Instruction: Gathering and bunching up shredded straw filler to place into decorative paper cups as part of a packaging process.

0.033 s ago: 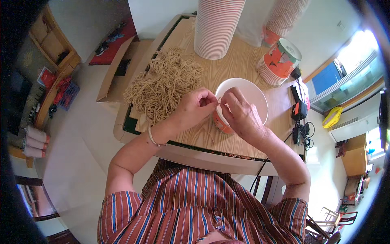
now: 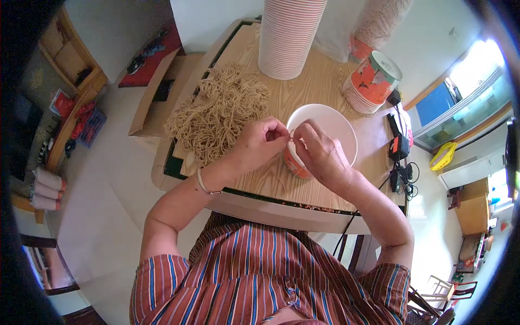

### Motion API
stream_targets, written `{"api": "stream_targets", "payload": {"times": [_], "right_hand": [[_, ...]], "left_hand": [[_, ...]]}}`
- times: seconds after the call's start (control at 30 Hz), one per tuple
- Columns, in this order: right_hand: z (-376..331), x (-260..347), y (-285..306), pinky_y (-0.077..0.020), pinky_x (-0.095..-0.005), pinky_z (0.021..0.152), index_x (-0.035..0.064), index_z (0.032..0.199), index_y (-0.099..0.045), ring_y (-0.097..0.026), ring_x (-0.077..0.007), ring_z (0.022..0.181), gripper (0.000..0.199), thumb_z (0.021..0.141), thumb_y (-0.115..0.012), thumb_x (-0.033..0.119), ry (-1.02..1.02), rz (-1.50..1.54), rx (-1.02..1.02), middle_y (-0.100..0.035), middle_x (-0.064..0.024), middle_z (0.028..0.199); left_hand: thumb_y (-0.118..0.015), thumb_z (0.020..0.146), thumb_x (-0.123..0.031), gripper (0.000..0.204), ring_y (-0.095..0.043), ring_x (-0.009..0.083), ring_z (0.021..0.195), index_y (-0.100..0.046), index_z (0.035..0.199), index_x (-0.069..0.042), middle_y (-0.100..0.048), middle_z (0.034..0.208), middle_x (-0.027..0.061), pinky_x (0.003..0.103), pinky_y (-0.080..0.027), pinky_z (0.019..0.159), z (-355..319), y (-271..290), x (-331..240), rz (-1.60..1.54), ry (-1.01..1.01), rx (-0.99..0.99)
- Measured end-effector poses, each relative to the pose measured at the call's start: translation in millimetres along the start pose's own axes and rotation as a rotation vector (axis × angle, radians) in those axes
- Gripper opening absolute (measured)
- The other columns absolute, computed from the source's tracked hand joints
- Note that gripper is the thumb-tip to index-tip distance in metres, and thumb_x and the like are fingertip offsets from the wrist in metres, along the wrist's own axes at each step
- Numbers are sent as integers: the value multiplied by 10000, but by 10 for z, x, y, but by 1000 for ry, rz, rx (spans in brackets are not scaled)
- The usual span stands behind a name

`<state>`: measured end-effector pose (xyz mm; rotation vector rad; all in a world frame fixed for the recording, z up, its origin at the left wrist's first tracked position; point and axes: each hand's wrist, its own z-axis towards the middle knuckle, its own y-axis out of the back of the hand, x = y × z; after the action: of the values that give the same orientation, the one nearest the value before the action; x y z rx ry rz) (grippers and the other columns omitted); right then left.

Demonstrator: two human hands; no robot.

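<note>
The left hand and right hand have their fingertips pressed together at the left rim of a white-lined paper bucket; what they pinch, I cannot tell. Leftward lies a tan cord heap; beyond rises a tall bucket stack.

Left grip and right grip sit close together at a white-lined tub near tangled tan cords

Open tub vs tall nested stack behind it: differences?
The open tub is single; the tall stack is many nested pieces. The tub shows an orange outer wall; the stack, reddish and white bands. The tub's mouth is visible; the stack's top leaves the frame. Both sit on the table.
</note>
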<state>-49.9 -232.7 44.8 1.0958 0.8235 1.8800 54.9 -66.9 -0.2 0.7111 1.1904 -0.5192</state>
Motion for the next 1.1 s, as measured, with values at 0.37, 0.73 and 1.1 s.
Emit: {"api": "stream_targets", "payload": {"times": [0.37,0.73,1.1], "right_hand": [[34,-10,-82,-519,-414,667,43,1051,-548,-648,-344,793,176,884,-600,23,-82,137,-13,-619,-140,875],[32,10,-62,-524,-398,695,36,1036,-545,-657,-324,803,146,901,-601,40,-151,177,-13,-635,-139,870],[12,-32,-79,-515,-394,676,49,1039,-543,-649,-328,784,144,908,-604,54,-110,159,-21,-624,-139,844]], "left_hand": [[-642,925,-100,89,-544,36,714,-617,974,-30,-592,818,-40,205,-468,614,25,56,-5,9,64,46],[-639,927,-105,99,-551,33,723,-622,981,-24,-600,824,-34,200,-479,625,21,73,-48,28,26,82],[-642,909,-119,111,-553,43,680,-631,952,-17,-601,792,-25,211,-473,587,2,40,-73,-85,166,84]]}}
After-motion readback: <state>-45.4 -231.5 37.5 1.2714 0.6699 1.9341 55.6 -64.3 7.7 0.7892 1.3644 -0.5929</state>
